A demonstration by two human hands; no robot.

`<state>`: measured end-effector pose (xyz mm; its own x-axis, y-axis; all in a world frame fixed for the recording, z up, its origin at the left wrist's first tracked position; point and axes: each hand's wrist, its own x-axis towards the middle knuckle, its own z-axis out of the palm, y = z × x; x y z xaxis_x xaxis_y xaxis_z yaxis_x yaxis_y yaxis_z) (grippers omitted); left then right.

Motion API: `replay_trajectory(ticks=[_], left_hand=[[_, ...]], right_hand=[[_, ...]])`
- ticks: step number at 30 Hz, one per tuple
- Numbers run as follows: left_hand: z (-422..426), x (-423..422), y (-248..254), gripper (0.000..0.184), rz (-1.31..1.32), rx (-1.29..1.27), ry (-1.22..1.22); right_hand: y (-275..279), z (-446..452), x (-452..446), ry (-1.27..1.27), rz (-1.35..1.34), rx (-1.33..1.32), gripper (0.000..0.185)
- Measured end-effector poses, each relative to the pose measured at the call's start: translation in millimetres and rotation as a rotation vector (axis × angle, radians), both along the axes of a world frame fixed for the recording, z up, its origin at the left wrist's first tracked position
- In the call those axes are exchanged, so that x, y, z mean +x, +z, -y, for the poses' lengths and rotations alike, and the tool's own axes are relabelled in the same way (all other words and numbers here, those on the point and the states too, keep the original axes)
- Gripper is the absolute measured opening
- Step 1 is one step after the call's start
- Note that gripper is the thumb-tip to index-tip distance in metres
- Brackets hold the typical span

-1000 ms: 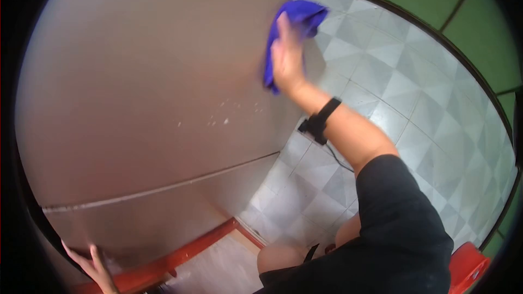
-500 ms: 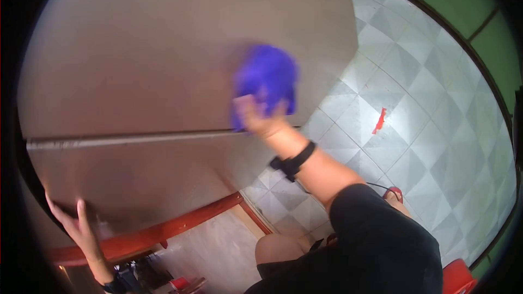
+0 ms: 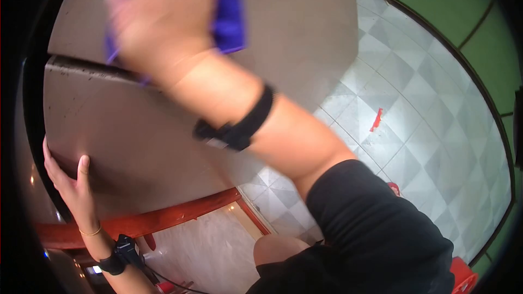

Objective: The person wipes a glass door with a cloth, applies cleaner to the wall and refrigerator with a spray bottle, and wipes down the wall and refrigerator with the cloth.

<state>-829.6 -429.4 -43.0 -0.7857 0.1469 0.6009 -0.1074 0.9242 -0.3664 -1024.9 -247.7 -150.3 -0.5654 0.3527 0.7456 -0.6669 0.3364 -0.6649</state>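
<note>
My right hand, blurred by motion, presses a purple-blue cloth against the upper section of a large brown-grey panel. Parts of the cloth stick out on both sides of the hand. Below a seam lies the lower panel section, partly covered by my right forearm. At its left edge, my left hand grips the panel, thumb on the face and fingers along the side. Dark specks dot the panel near the seam's left end.
A red-brown wooden rail runs beneath the panel. To the right spreads a grey-and-white patterned tile floor with a red scrap on it. Green tiles line the far right. A red object stands at bottom right.
My right hand has swept the cloth up and to the left across the upper section. My left hand and the panel's seam now appear higher in view.
</note>
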Motion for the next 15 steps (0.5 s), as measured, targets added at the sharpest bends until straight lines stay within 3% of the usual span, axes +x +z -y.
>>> replay_trajectory(ticks=[1, 4, 7, 8, 9, 11, 12, 13, 15], left_hand=[[-0.4, -1.5, 0.3, 0.069, 0.007, 0.001, -0.013], [2.0, 0.3, 3.4, 0.067, 0.041, 0.005, 0.005], [7.0, 1.0, 4.3, 0.066, 0.044, 0.036, 0.0], [9.7, 1.5, 6.1, 0.065, 0.058, 0.039, -0.007], [16.8, 4.1, 11.4, 0.065, 0.063, -0.035, 0.026], [33.5, 4.7, 15.9, 0.065, 0.073, -0.023, 0.007], [34.5, 4.5, 16.3, 0.064, 0.07, -0.027, 0.002], [35.1, 6.5, 16.5, 0.064, 0.08, -0.033, 0.007], [36.8, 6.5, 14.9, 0.064, 0.061, -0.015, -0.005]], right_hand=[[11.8, 23.0, 10.0, -0.13, -0.235, -0.256, 0.051], [-27.9, 50.8, 41.4, 0.099, -0.297, -0.173, 0.055], [-134.9, 37.8, 63.9, 0.27, 0.032, 0.1, 0.053], [-194.2, 48.5, 66.2, 0.07, 0.117, 0.133, 0.059], [-257.9, 49.7, 64.9, 0.105, 0.224, 0.129, 0.068], [-342.7, 30.4, 50.8, -0.02, 0.362, -0.121, 0.067], [-359.7, 25.2, 28.3, -0.102, 0.521, -0.381, 0.064], [-369.4, 20.7, 9.4, -0.18, 0.684, -0.647, 0.061], [-335.5, 7.8, -10.0, -0.173, 0.976, -0.834, 0.059]])
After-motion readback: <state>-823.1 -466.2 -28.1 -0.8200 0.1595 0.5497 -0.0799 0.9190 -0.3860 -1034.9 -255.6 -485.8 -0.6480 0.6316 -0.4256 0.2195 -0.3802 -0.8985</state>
